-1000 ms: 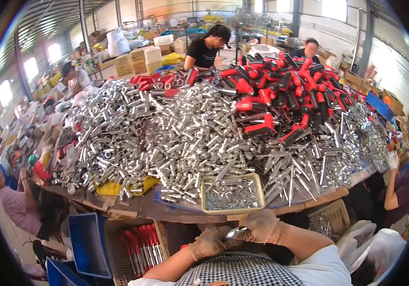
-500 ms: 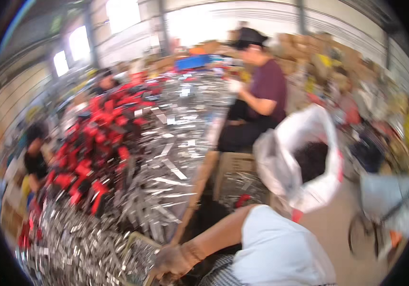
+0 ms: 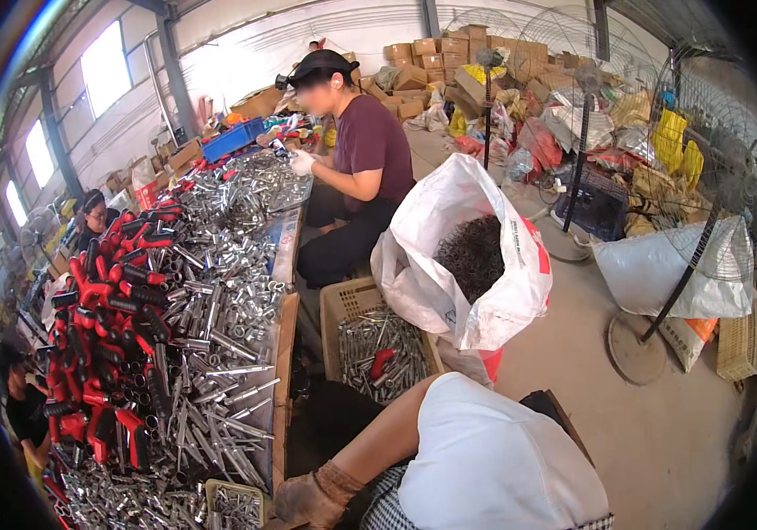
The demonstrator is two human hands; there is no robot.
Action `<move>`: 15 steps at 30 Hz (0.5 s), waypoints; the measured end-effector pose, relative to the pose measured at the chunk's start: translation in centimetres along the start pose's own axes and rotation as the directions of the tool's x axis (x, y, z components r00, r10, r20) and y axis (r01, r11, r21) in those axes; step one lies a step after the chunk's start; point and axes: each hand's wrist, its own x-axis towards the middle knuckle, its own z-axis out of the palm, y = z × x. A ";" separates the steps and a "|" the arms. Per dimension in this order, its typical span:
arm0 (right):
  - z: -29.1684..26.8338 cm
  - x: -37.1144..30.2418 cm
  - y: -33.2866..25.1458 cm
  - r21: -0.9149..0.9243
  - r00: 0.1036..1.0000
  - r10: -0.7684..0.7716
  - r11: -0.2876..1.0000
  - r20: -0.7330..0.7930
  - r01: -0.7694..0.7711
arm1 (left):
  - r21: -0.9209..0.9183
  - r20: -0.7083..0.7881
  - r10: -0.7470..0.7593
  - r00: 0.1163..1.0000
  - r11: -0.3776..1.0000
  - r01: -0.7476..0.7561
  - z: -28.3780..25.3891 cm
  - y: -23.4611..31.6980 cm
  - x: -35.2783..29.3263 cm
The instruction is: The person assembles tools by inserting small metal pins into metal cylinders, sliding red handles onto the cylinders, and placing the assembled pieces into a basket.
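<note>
My right hand, in a stained brownish glove, is at the near table edge, with its white-sleeved arm reaching in from the lower right. Its fingers are folded down and partly cut off by the lower edge, so what they hold cannot be made out. Just left of it stands a small pale basket with metal parts. Beyond lie heaps of silver metal sockets and rods and a pile of red and black tool handles. My left hand is not in view.
A cream crate of metal rods stands beside the table, next to a white woven sack of dark bits. A co-worker in a maroon shirt sits at the table's far right. Stand fans are on the right; more people are at left.
The view has swung to the right and sharpened from a blur. The table and co-worker now appear further left. My right hand stays near the table edge, lower in the picture.
</note>
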 end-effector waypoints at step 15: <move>-0.9 1.6 -2.1 -0.227 0.983 -0.126 0.962 0.135 0.154 | 0.011 -0.012 0.499 0.866 0.867 -0.499 -0.8 -2.2 -1.0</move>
